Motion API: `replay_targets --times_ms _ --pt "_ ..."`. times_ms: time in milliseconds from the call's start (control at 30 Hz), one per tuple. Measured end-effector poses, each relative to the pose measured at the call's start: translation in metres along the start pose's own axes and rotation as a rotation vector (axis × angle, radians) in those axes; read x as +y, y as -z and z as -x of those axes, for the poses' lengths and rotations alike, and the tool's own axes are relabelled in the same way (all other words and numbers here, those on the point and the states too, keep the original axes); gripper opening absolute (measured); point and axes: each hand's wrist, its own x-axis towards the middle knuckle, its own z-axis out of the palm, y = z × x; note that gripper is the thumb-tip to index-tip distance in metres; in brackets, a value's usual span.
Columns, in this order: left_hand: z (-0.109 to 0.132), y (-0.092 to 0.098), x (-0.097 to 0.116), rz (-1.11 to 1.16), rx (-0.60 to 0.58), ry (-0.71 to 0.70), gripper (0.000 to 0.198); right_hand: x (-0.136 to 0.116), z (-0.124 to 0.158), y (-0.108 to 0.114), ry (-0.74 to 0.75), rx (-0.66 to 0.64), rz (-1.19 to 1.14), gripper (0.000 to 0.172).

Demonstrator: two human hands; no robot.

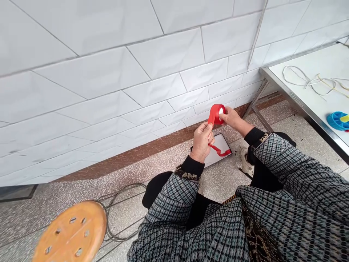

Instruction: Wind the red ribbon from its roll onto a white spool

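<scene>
A roll of red ribbon (214, 113) with a white core is held up in front of me. My right hand (231, 118) grips the roll at its right side, with fingers at the core. Below and to the left, my left hand (202, 140) pinches the unwound length of ribbon, its fingers closed. A loose ribbon tail (219, 151) hangs from under the left hand, in front of a white panel with a dark edge (215, 160) near the floor. Whether the tail touches the panel, I cannot tell.
An orange round stool seat (72, 233) stands at lower left beside looped dark cable or wire (120, 238). A metal-edged table (305, 105) at right bears white wires (308, 82) and a blue plastic object (336, 120). White tiled wall (109, 91) rises ahead.
</scene>
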Motion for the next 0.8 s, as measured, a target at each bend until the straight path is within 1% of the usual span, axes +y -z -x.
replay_targets --times_ms 100,200,367,433,500,633,700,800 --pt "-0.001 0.000 0.000 0.031 0.025 -0.065 0.058 -0.002 -0.001 -0.003 -0.012 -0.031 -0.050 0.020" --pt "-0.002 0.002 0.001 0.027 0.055 -0.077 0.060 -0.002 0.000 -0.005 -0.033 -0.101 -0.164 0.021" --pt "-0.006 0.004 -0.003 -0.039 0.056 -0.072 0.058 -0.007 0.007 -0.010 -0.197 -0.241 -0.299 0.011" --pt "-0.009 0.005 -0.006 -0.117 0.053 -0.058 0.052 -0.010 0.011 -0.013 -0.239 -0.252 -0.348 0.014" --pt "-0.013 0.007 -0.010 -0.202 0.065 -0.056 0.045 -0.013 0.015 -0.016 -0.270 -0.247 -0.382 0.021" --pt "-0.020 0.010 -0.013 -0.323 0.076 -0.100 0.035 -0.019 0.021 -0.018 -0.372 -0.250 -0.431 0.032" --pt "-0.022 0.010 -0.012 -0.376 0.073 -0.137 0.034 -0.021 0.023 -0.017 -0.422 -0.269 -0.468 0.035" --pt "-0.021 0.008 -0.007 -0.506 0.124 -0.254 0.029 -0.021 0.023 -0.015 -0.497 -0.308 -0.520 0.033"
